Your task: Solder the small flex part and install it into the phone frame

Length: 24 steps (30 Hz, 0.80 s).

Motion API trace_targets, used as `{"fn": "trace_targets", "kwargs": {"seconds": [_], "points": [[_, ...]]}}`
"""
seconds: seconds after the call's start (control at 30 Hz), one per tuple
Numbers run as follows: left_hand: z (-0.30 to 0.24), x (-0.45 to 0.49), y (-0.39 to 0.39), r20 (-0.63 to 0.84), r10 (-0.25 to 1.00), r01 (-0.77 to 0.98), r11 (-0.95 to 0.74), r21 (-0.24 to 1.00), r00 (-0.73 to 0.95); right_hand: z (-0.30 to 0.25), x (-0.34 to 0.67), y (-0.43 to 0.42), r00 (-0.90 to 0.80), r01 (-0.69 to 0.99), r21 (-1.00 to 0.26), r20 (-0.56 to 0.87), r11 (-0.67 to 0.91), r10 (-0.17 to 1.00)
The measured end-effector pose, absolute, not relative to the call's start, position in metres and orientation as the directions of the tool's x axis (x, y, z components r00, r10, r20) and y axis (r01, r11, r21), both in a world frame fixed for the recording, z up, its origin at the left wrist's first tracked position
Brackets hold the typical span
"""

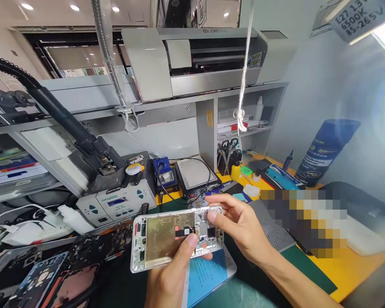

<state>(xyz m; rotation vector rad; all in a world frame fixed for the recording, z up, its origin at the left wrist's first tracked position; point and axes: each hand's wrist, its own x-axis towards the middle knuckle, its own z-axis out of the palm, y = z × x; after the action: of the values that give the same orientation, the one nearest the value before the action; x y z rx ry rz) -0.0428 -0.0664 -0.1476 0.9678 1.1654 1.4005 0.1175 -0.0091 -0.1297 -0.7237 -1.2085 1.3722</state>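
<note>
A silver smartphone frame point(162, 241), its inside facing me, is held tilted above the mat. My left hand point(171, 278) grips it from below, the thumb pressed on the inner face beside a black flex cable point(184, 231). At the frame's right end my right hand point(234, 218) is closed, with thumb and index finger pinching the upper corner. Bare metal fills the wide middle recess of the frame. Beneath it lies a blue printed sheet point(208, 278) on the green mat point(253, 282).
At left stand a grey soldering station point(115, 205) and several opened phone parts point(44, 273). Behind the hands are a flat heating plate point(197, 175) and a yellow bottle point(235, 171). A blue spray can point(323, 154) stands at right. A white cord point(243, 85) hangs down.
</note>
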Motion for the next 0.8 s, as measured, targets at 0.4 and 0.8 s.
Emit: {"fn": "trace_targets", "kwargs": {"seconds": [0.4, 0.8], "points": [[-0.145, -0.04, -0.067, -0.044, 0.981, -0.368, -0.03, 0.929, -0.191, -0.121, 0.119, -0.015, -0.28, -0.377, -0.925, 0.154, 0.038, 0.948], [-0.139, -0.033, -0.067, -0.022, 0.965, -0.418, -0.093, 0.904, -0.262, -0.119, 0.12, -0.017, -0.307, -0.383, -0.924, 0.144, 0.016, 0.941]]}}
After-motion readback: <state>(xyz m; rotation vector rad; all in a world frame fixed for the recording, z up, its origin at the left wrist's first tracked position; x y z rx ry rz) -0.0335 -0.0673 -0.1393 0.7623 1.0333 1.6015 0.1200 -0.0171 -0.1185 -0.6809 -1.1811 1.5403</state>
